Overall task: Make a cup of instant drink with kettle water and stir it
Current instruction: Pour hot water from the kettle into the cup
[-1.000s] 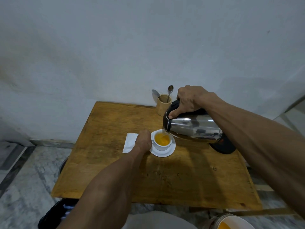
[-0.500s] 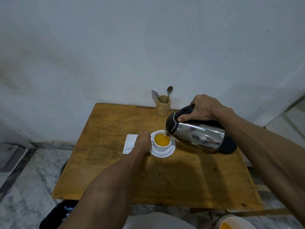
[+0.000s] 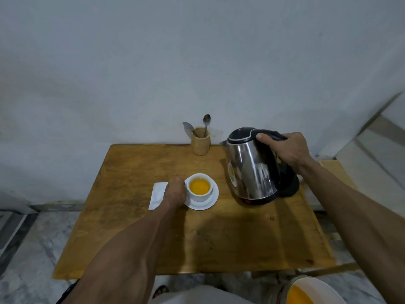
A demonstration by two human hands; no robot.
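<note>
A white cup [image 3: 200,194] full of orange drink stands on a white saucer [image 3: 210,204] near the middle of the wooden table [image 3: 153,238]. My left hand [image 3: 174,194] grips the cup's left side, hiding the handle. A steel kettle [image 3: 252,170] with a black lid is nearly upright to the right of the cup, just above its black base [image 3: 290,189]. My right hand [image 3: 289,150] holds the kettle's black handle. Two spoons [image 3: 206,122] stand in a wooden holder [image 3: 200,141] at the table's back edge.
A white napkin [image 3: 156,195] lies left of the saucer, partly under my left hand. The wall rises right behind the table. A white container [image 3: 306,290] holding orange liquid sits on the floor at bottom right. Marble floor surrounds the table.
The kettle has swung from a pouring tilt over the cup back to nearly upright and moved right, above its base. My left hand and the cup have stayed put.
</note>
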